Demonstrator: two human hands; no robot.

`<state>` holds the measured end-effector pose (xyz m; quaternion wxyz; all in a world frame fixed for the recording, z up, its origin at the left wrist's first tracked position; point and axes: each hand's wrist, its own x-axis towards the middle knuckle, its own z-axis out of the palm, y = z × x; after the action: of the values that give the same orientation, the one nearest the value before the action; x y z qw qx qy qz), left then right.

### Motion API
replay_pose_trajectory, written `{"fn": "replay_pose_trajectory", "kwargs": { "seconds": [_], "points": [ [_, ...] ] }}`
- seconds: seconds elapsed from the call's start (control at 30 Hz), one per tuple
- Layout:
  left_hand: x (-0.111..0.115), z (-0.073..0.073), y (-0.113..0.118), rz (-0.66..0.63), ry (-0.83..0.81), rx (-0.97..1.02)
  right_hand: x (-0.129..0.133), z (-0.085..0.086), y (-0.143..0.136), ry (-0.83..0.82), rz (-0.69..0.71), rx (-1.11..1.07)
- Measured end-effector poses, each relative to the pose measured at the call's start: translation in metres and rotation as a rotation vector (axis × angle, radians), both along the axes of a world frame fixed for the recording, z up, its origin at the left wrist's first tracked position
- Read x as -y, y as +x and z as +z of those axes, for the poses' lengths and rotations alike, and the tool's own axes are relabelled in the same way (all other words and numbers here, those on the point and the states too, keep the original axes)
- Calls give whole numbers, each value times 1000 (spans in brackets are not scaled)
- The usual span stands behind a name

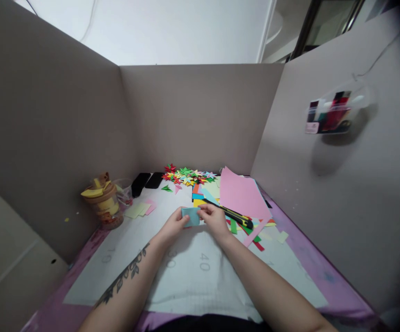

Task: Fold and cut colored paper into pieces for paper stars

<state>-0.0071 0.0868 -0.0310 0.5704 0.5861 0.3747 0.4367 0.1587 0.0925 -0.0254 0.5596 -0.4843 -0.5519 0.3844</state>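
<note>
A small light blue paper (pixel 191 216) is held up over the white sheet between both hands. My left hand (pixel 176 222) grips its left side, thumb in front. At its right edge, my right hand (pixel 215 218) pinches the paper with its fingertips. Just beyond my right hand lies a black and yellow cutter (pixel 239 217), over coloured paper strips. Behind it are a large pink sheet (pixel 241 193) and a pile of folded paper stars (pixel 189 176) in several colours.
On the left stand a brown pot-like container (pixel 105 205) and a clear plastic cup (pixel 123 191). Two black phone-like objects (pixel 147 180) lie at the back left. Green and pink papers (pixel 140 209) rest nearby. Grey partitions (pixel 200 115) enclose the table.
</note>
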Motion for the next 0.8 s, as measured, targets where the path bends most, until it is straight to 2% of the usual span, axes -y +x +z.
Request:
{"fn": "replay_pose_trajectory", "kwargs": {
  "seconds": [0.13, 0.4, 0.8],
  "points": [
    [-2, -4, 0, 35, 64, -3, 1, 2, -1, -13, 20, -23],
    [-3, -1, -4, 14, 113, -21, 0, 7, 3, -53, 240, -144],
    [4, 9, -4, -26, 97, -12, -2, 7, 5, -79, 226, -155]
  ]
}}
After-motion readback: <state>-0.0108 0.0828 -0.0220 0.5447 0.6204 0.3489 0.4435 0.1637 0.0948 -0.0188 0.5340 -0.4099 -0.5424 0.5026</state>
